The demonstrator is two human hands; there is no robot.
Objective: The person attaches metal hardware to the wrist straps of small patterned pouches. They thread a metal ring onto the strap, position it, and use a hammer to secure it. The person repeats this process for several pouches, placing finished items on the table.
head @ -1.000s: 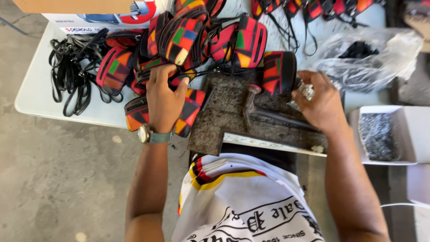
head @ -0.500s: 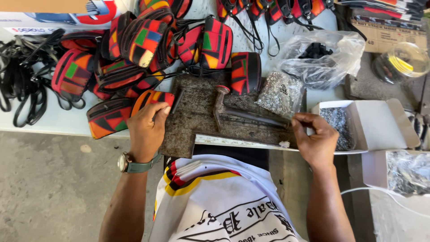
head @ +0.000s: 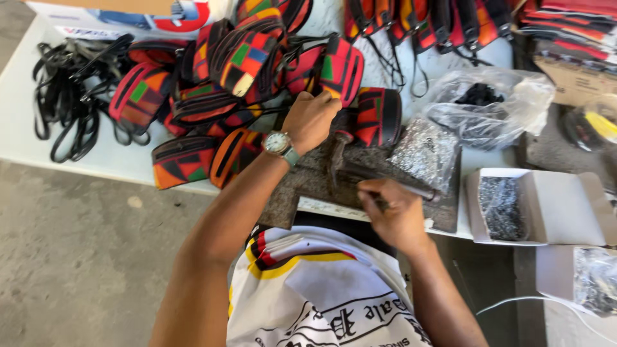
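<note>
My left hand (head: 313, 119), a watch on its wrist, reaches over the worn dark work board (head: 302, 186). Its fingers are curled on the edge of a colourful patchwork pouch (head: 376, 115) in the pile of pouches (head: 238, 64). My right hand (head: 397, 215) is closed around the handle of a hammer (head: 344, 168) that lies across the board, head towards the pouches. Blur hides exactly how my fingers grip it.
Black straps (head: 64, 103) lie at the white table's left end. A clear bag of small metal pieces (head: 427, 151) leans beside the board, and a bag of black parts (head: 488, 103) sits behind it. An open white box of dark fasteners (head: 501, 205) stands right. Concrete floor (head: 77, 270) lies below left.
My left hand has moved up from the board's left edge to the pouches. My right hand has come left from the box onto the hammer handle. The view has shifted.
</note>
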